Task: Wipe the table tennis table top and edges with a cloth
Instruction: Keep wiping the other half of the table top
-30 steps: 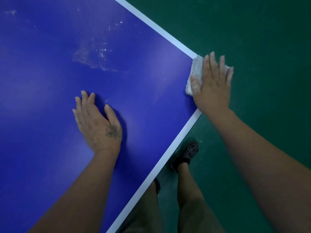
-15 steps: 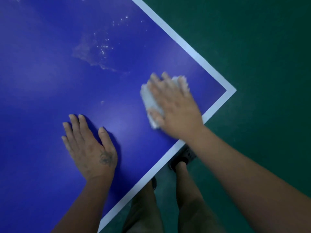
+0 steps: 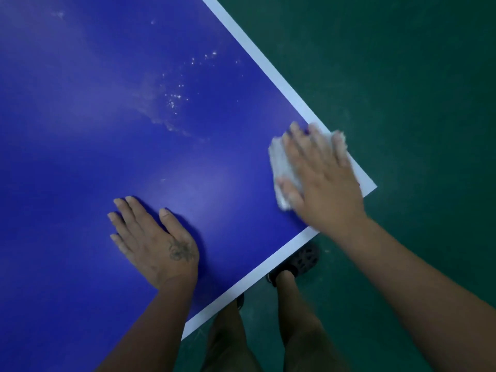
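The blue table tennis table top (image 3: 112,135) fills the left of the head view, with a white border line (image 3: 271,68) running to its corner at the right. My right hand (image 3: 322,181) presses a white cloth (image 3: 281,167) flat on the top close to that corner, fingers spread and blurred; the cloth's far end reaches the right border line. My left hand (image 3: 155,242) rests flat on the blue top nearer the front edge, fingers straight, holding nothing. A patch of whitish specks and smears (image 3: 171,103) lies on the top beyond both hands.
Dark green floor (image 3: 402,103) surrounds the table on the right and front. My legs and a dark shoe (image 3: 300,260) stand right by the front edge (image 3: 241,285) below the corner.
The right hand slid the cloth from the corner inward over the blue top, then back out toward the right border near the corner. The left hand stayed flat in place.
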